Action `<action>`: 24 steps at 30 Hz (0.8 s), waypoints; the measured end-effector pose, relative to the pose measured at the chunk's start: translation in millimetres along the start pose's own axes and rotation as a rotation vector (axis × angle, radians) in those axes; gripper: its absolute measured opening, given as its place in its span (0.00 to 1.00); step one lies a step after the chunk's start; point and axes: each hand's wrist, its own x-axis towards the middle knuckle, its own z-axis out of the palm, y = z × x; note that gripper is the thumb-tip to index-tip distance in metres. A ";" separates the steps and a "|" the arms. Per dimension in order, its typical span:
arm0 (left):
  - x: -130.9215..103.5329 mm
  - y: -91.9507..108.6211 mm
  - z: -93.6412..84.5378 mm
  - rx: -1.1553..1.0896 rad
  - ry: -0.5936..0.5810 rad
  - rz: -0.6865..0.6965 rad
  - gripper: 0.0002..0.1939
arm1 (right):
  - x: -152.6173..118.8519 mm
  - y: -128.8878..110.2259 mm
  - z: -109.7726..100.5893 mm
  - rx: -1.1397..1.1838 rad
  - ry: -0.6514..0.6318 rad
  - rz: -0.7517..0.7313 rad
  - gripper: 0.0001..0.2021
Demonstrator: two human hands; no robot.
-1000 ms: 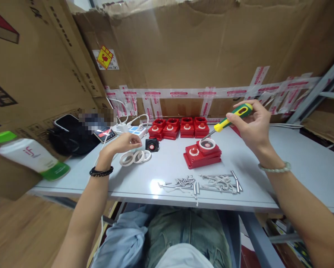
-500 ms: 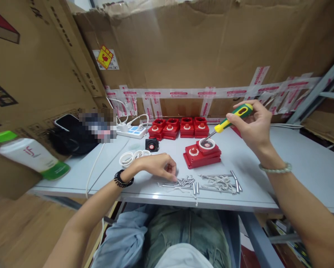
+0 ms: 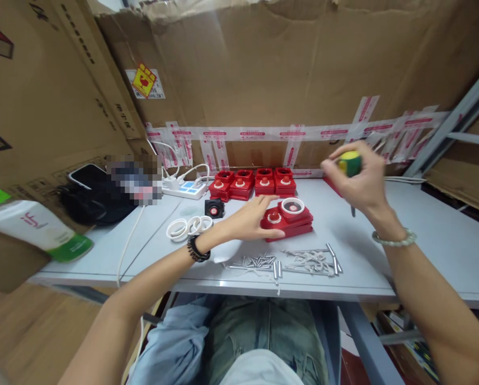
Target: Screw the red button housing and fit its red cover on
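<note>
A red box [image 3: 290,229] with a round knob and a white ring [image 3: 293,206] on top stands on the table. My left hand [image 3: 255,219] is at its left side, thumb and fingers spread around the near left corner, with nothing in its grasp. My right hand [image 3: 355,174], to the right of the box, is wrapped round a green and yellow screwdriver [image 3: 350,163], whose shaft points down, off the box. Near the front edge lie small screws [image 3: 260,261], metal pins and a heap of white pieces [image 3: 312,262].
Several red boxes [image 3: 241,184] stand at the back before a cardboard wall. A black square part [image 3: 214,209] and white rings [image 3: 178,230] lie left of centre. Further left are a power strip [image 3: 187,188], a white cable and a white and green bottle [image 3: 39,227].
My left hand has moved from beside the screws up to the red box and opened. The screwdriver has left the ring and now points down in my right hand.
</note>
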 end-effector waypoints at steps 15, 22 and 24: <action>15.8 -4.1 24.4 -0.175 0.142 0.052 0.43 | -2.7 6.8 4.2 -0.001 -0.893 0.138 0.27; 21.8 4.2 16.0 -0.145 0.567 0.106 0.31 | 8.0 2.3 -19.6 -0.023 -0.362 0.270 0.25; 26.4 7.7 19.0 -0.115 0.512 0.132 0.28 | 9.6 7.0 -20.9 -0.031 -0.230 0.333 0.24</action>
